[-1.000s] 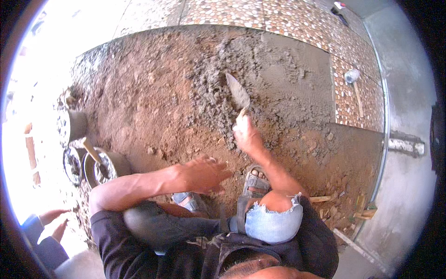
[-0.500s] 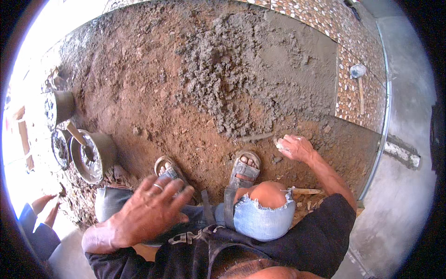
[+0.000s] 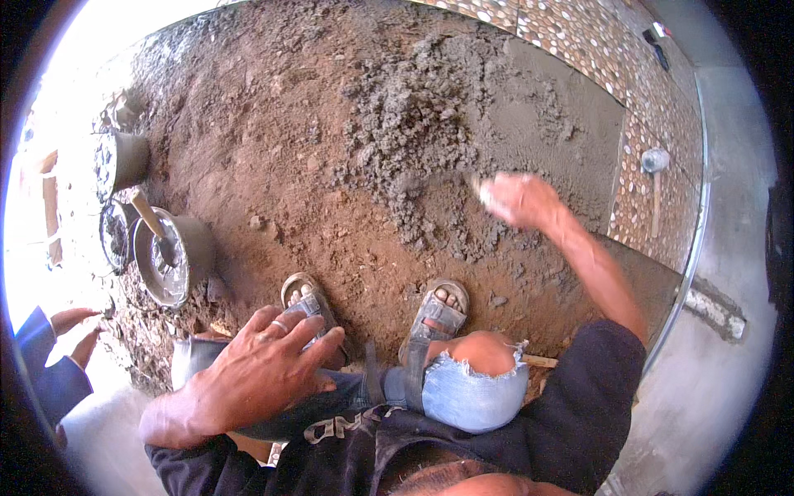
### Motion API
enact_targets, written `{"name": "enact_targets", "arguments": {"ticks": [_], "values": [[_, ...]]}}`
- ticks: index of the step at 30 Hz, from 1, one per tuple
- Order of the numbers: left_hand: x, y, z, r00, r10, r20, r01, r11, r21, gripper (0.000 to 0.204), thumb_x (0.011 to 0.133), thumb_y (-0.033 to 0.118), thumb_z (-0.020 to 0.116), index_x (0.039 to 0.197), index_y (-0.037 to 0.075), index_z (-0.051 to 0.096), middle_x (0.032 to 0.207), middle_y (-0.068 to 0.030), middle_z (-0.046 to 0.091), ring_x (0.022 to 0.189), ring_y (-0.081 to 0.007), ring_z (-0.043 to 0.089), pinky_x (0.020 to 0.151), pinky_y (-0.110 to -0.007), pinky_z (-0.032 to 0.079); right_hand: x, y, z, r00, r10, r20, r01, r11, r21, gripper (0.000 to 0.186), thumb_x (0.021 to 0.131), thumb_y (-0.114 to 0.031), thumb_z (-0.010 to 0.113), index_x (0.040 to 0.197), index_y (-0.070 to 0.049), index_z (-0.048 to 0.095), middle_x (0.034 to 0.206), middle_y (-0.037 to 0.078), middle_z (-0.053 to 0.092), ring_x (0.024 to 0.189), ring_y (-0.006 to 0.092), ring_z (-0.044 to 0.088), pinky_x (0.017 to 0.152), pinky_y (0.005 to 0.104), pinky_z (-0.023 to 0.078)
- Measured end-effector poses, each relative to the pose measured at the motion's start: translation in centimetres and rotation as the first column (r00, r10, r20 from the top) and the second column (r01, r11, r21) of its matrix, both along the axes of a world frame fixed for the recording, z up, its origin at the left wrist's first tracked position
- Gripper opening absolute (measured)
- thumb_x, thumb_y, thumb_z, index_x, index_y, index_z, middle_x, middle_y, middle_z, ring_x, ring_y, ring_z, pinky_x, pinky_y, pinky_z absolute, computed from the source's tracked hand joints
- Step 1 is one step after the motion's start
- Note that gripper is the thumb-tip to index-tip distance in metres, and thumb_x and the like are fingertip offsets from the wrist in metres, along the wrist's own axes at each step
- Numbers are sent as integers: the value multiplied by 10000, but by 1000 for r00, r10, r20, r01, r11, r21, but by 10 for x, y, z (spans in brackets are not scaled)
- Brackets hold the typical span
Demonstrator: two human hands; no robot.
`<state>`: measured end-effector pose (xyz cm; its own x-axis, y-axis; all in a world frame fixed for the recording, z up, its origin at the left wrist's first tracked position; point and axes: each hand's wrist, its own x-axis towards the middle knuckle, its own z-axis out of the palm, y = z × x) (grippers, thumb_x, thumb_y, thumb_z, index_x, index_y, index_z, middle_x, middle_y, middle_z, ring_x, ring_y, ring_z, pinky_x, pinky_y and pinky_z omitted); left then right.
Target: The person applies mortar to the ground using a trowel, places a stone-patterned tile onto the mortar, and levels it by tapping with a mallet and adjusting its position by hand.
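Note:
My right hand [image 3: 523, 201] reaches out over a heap of loose grey mortar [image 3: 422, 124], its fingers closed round the pale handle of a trowel [image 3: 477, 187]. The trowel's blade is smeared by motion and blends into the mortar. To the right of the heap, the mortar is a smoother, flatter bed [image 3: 571, 124]. My left hand [image 3: 269, 355], with a ring on one finger, hovers or rests above my left knee. Its fingers are apart and it holds nothing; whether it touches the knee I cannot tell.
Mortar-smeared buckets [image 3: 186, 256] stand at the left, one with a wooden-handled tool [image 3: 149, 217] in it. Pebble-patterned tiles [image 3: 571, 41] border the bed; a mallet [image 3: 655, 161] lies on them. Bare brown soil [image 3: 273, 140] spreads before my sandals. Another person's hands [image 3: 76, 331] show at far left.
My right hand has moved forward with the trowel, from the soil at the heap's near edge to over the mortar. My left hand has hardly moved. The view has shifted slightly.

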<state>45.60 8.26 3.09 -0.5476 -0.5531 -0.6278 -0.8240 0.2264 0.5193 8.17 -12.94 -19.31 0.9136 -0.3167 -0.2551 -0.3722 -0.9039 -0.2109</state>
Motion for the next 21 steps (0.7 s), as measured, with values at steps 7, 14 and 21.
{"name": "enact_targets", "arguments": {"ticks": [7,14,21], "values": [[12,18,11,994,68,-89,-72,997,-38,570,855,432,591,1283,78,460,1158,-99,552,1113,-273,538,930,-422,419,24,-13,-29,990,136,-41,-139,987,-79,155,891,-273,528,966,-137,534,754,89,541,644,282,625,524,421,526],[12,23,32,984,178,-14,-177,983,38,607,853,412,594,1364,133,420,1226,-89,552,1165,-262,518,987,-433,386,98,-118,-19,995,-83,-56,75,987,-140,256,852,-318,596,1004,-117,553,855,133,603,758,342,651,648,468,540],[17,23,33,978,204,-38,-202,978,44,569,874,415,577,1306,69,445,1243,-119,528,1157,-291,518,956,-445,407,113,-143,-17,946,-323,1,323,944,68,295,852,-345,581,986,-84,549,876,174,634,779,370,638,684,475,527]]}}
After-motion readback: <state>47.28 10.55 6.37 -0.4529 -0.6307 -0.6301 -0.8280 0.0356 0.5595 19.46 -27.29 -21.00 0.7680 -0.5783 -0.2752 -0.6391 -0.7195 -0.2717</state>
